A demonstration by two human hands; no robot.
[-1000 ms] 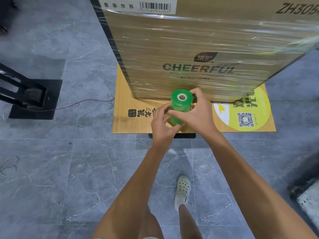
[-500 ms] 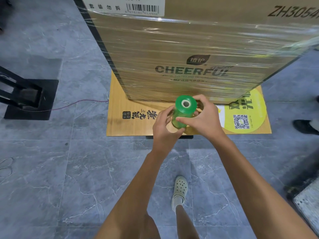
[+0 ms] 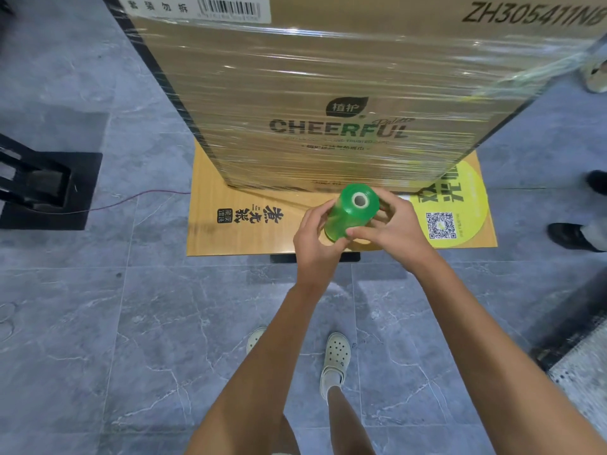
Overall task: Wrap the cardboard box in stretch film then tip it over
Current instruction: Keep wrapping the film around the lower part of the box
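We hold the green roll (image 3: 351, 213) in both hands, left hand (image 3: 317, 243) and right hand (image 3: 392, 236) closed around it, low before the box (image 3: 328, 93). Box upright on a flat cardboard sheet (image 3: 230, 238), its near face already banded in film. Tipping not yet done. Box top and far sides cut off; film tail hard to trace.
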